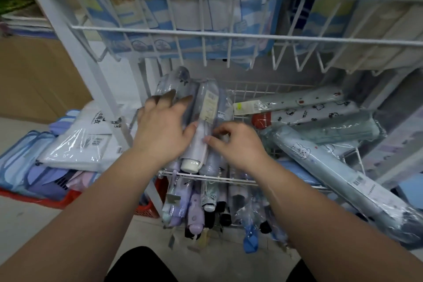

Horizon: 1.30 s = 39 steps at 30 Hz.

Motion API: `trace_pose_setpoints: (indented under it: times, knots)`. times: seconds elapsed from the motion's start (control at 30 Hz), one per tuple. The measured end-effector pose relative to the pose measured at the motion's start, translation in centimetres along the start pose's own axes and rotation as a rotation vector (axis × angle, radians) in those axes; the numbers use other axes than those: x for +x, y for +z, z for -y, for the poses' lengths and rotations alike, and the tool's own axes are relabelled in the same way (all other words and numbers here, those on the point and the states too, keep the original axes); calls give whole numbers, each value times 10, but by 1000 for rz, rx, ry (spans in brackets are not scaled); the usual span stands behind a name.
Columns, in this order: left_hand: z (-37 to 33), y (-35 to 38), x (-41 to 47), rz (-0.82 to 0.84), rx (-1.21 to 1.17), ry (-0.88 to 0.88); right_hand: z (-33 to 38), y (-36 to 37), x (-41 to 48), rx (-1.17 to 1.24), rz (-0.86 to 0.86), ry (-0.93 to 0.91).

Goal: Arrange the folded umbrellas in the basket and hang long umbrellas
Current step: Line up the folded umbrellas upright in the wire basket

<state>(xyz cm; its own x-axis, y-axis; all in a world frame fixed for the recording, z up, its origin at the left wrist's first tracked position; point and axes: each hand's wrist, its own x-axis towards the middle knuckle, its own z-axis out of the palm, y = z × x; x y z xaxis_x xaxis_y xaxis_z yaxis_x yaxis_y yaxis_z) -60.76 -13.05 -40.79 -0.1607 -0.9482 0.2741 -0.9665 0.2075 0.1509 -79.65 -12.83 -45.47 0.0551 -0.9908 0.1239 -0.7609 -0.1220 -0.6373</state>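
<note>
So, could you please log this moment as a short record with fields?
setting: white wire basket on a white rack
left hand: flat on the grouped lavender folded umbrellas
right hand: fingers pinching that bundle's right side
right of basket: pale green and white patterned umbrellas piled crosswise
lower tier: folded umbrellas, handles toward camera
floor, left: packaged raincoats
</note>
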Motion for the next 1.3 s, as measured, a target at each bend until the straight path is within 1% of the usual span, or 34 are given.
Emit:
trace_pose_setpoints:
  times: [0.07,0.2,0.23,0.33,0.43,0.53,0.63,0.77,0.93,1.13,1.3]
  knots:
    - [-22,-2,-1,-9,-19,91,-13,-26,-8,-86,-22,-24]
    - [-76,13,-13,31,-222,292,-51,-79,-33,-264,-136,-16]
    - [-88,20,-16,77,-266,331,-60,-92,-42,-306,-143,5]
    - [-119,47,-20,297,-381,397,-86,-124,-71,-381,-128,79]
    - [-134,73,-18,423,-423,390,-107,-140,-96,-394,-73,126]
    - [-139,91,-13,458,-368,358,-124,-148,-107,-401,-21,167]
    - [-141,100,-8,508,-396,321,-139,-148,-111,-327,72,200]
    - [-141,101,-5,581,-461,276,-151,-145,-112,-210,46,207]
    - [-145,99,1,657,-422,318,-157,-143,-114,-198,31,200]
    - [-148,89,0,630,-319,392,-153,-142,-120,-87,-91,190]
    - [-140,58,-6,513,-236,430,-145,-137,-120,15,-130,201]
